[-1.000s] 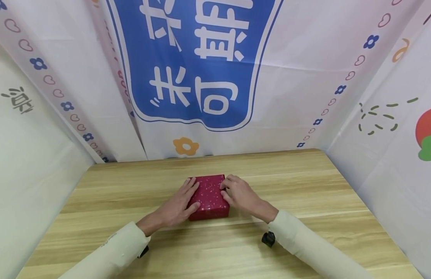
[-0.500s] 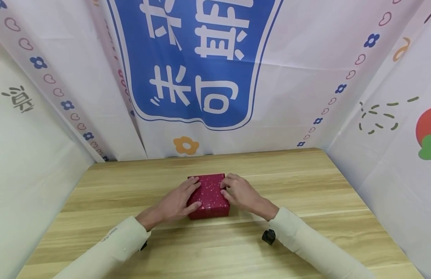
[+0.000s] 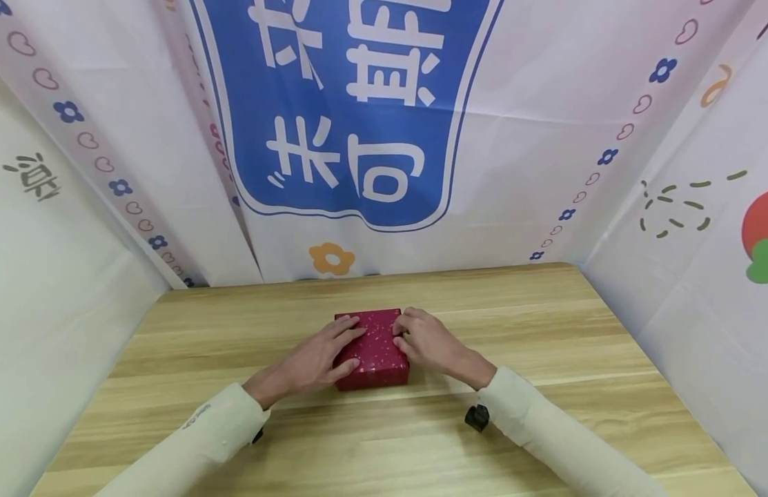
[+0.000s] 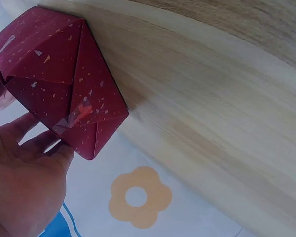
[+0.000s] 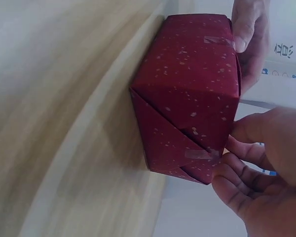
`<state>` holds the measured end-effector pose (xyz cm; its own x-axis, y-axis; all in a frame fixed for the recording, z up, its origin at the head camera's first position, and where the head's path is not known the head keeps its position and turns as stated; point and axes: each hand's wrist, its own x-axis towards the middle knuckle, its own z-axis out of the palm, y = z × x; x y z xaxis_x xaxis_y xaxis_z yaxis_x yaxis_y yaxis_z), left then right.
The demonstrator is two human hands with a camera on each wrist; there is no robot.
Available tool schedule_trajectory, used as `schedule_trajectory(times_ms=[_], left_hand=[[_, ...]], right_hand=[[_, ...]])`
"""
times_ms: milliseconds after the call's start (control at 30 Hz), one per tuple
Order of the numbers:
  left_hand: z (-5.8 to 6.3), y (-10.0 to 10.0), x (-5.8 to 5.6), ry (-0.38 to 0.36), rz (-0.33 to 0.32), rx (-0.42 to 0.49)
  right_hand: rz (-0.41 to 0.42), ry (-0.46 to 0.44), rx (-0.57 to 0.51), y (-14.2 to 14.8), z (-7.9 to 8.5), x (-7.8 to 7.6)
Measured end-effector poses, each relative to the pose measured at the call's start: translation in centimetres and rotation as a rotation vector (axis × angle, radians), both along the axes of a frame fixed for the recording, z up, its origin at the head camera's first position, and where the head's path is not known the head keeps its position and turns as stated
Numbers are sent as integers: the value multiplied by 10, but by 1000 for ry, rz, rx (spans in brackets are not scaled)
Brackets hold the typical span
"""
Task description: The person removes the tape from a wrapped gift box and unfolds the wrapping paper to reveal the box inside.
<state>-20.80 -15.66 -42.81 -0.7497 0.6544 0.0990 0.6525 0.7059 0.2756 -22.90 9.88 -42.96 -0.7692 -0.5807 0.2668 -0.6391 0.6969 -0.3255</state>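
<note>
A box wrapped in dark red speckled paper point(image 3: 379, 348) sits on the wooden table. My left hand point(image 3: 315, 357) rests on the left part of its top, fingers extended and thumb along the near edge. On the other side, my right hand point(image 3: 430, 343) curls its fingers and thumb at the right top edge. In the right wrist view, those fingertips meet the edge where a clear tape strip point(image 5: 200, 154) crosses a folded side. Another folded side with clear tape point(image 4: 75, 116) shows in the left wrist view. Whether the right fingers pinch paper or tape is hidden.
The wooden table point(image 3: 384, 442) extends around the box on all sides. White printed cloth point(image 3: 501, 179) hangs along its back edge, and more cloth stands at the left and right. A black wrist device point(image 3: 477, 417) hangs under the right sleeve.
My left fingers have slid slightly to the right over the box top. The right hand stays at its edge almost unmoved, and the box keeps its place.
</note>
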Motion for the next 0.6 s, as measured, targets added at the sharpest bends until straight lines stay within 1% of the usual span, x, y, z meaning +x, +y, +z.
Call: schedule_trajectory(times_ms=[167, 333, 467, 600], left_hand=[[0, 0, -1, 4, -9, -2], [-1, 0, -1, -4, -9, 1], [-1, 0, 0, -12, -4, 10], [-3, -1, -1, -8, -4, 13]], right_hand=[[14, -55, 25, 1, 3, -3], [22, -102, 29, 3, 2, -7], [21, -121, 16, 5, -1, -7], [19, -109, -31, 6, -3, -5]])
